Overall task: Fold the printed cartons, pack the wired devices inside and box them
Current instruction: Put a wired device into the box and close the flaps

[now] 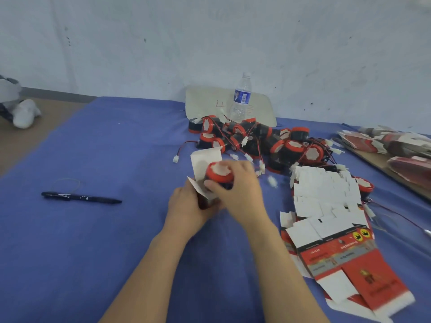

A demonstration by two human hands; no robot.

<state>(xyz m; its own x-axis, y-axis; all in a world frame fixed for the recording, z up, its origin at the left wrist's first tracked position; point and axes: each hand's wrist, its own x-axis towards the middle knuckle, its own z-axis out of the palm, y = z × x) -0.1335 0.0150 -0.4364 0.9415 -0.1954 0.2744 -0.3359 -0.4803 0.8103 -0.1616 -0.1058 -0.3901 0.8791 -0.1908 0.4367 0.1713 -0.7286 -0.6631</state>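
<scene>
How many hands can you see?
2. The left hand holds the open carton mid-table; the right hand grips the red-capped device above it. None seem hidden.

carton (206, 159) body hidden by left hand (184, 208), carton stack (405, 145) cut off rt edge

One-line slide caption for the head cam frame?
Packing step: right hand holds a red-capped device at the mouth of an open carton gripped by the left hand, device pile and flat cartons nearby.

L hand (186, 207) & R hand (236, 186) bare; both forearms (149, 271) bare to btm edge.
</scene>
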